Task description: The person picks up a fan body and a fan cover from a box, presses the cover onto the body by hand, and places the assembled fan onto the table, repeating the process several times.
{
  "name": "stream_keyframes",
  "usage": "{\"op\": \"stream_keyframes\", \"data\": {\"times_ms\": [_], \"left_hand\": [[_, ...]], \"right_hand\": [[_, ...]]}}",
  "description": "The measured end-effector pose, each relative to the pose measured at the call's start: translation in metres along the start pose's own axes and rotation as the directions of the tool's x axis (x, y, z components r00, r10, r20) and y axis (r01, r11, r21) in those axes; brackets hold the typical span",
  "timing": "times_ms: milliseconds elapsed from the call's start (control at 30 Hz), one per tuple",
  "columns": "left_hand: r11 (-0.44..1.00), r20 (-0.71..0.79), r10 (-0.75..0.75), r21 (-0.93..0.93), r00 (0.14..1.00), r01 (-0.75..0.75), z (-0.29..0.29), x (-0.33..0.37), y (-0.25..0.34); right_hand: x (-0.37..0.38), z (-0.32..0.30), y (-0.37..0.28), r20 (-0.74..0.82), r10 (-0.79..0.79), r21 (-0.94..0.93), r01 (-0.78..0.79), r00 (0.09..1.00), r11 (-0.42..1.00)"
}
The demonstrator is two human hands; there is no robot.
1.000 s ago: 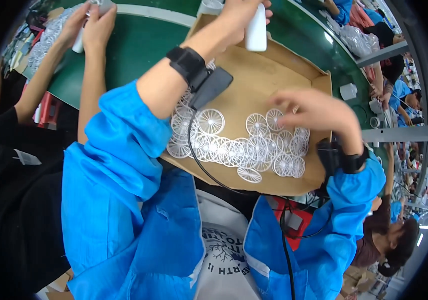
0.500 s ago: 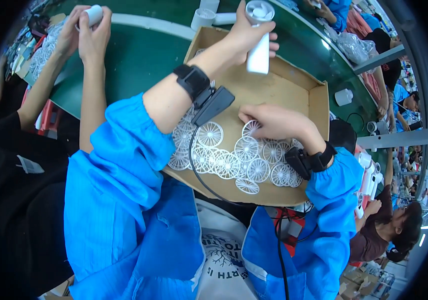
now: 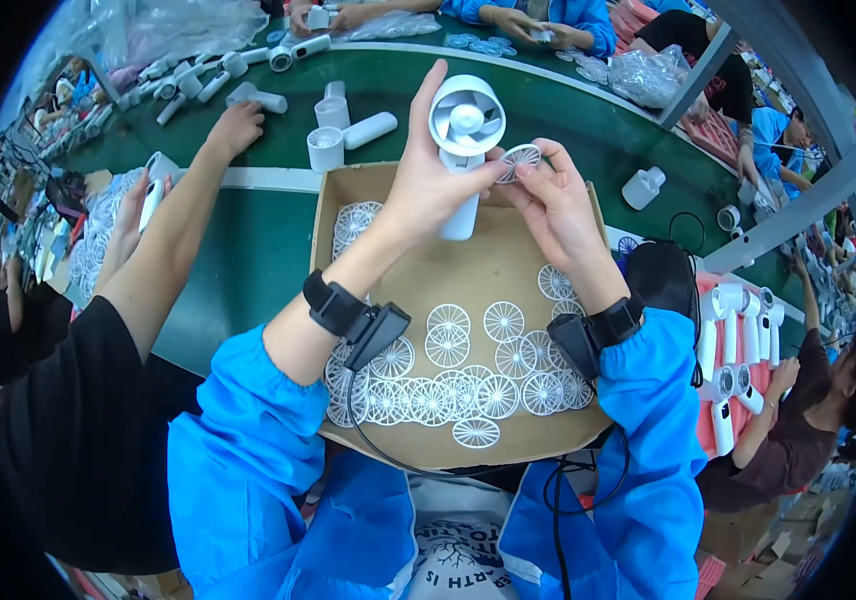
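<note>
My left hand (image 3: 416, 185) is wrapped round a white handheld fan (image 3: 465, 122), its round head facing up with the blades bare. In my right hand (image 3: 560, 205) a white round fan grille (image 3: 520, 163) with thin spokes is pinched between thumb and fingers, just right of the fan's head. My left thumb reaches close to the grille's edge; whether it touches I cannot tell. Below both hands lies a shallow cardboard box (image 3: 518, 255). Several loose grilles (image 3: 448, 345) are spread in it, most of them overlapping along the near side.
White fan bodies (image 3: 326, 150) stand on the green conveyor (image 3: 388, 75) beyond the box. Another lies at the right (image 3: 643, 187). A co-worker's arm (image 3: 173, 235) reaches over at the left. A pink tray of white fans (image 3: 738, 350) is at the right, beside a metal post (image 3: 798, 225).
My right hand has lifted a grille out of the box up to the fan. My left hand has turned the fan's head toward me. The co-worker's hand at left now reaches onto the conveyor.
</note>
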State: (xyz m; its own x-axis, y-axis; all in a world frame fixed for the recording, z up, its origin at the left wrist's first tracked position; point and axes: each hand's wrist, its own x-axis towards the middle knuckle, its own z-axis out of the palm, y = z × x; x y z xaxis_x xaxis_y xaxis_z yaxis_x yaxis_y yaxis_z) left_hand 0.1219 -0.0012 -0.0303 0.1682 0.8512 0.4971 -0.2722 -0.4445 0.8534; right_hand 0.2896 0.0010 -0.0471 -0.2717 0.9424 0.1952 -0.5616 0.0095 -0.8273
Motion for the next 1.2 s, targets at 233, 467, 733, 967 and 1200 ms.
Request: {"op": "stream_keyframes", "data": {"times_ms": [233,467,733,967,1200], "left_hand": [[0.969,-0.045,0.159,0.198,0.986,-0.147,0.000,-0.002,-0.005],[0.989,-0.109,0.142,0.056,0.984,-0.136,0.009,-0.004,-0.003],[0.996,-0.092,0.083,0.043,0.992,-0.079,0.002,0.000,-0.003],[0.995,-0.069,0.082,0.066,0.994,-0.078,-0.001,0.001,-0.001],[0.961,-0.123,-0.276,-0.054,0.953,0.272,0.012,-0.004,-0.010]], "right_hand": [[-0.003,0.001,-0.001,0.005,-0.004,0.043,0.003,1.000,0.999],[-0.005,-0.002,-0.001,0.044,0.039,0.126,-0.044,0.998,0.991],[-0.004,-0.004,-0.014,0.127,0.182,0.099,-0.195,0.975,0.976],[-0.006,-0.015,-0.019,0.227,0.299,0.176,-0.341,0.927,0.924],[-0.007,-0.008,-0.015,0.196,-0.425,-0.757,0.412,0.884,0.507]]}}
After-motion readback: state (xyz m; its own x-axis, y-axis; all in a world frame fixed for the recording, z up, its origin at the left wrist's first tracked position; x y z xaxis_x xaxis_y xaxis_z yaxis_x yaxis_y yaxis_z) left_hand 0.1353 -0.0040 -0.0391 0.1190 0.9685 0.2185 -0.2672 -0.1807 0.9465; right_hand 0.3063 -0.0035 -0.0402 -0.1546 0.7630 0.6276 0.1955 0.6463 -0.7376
